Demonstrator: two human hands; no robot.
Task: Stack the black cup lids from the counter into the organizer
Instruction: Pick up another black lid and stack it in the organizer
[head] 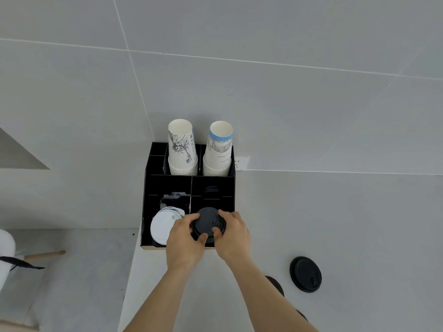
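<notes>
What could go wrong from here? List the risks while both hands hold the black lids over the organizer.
1. The left hand and right hand grip the black lid stack only at its rim; it may slip or splay apart.
2. The left hand is close to the white lids in the next compartment and may knock them.
3. One black lid lies apart on the counter and might be overlooked.

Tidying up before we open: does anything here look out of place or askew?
One black lid lies loose on the counter, right of the organizer. The white lids in its front-left compartment sit tilted. Both hands hold the black lid stack.
</notes>
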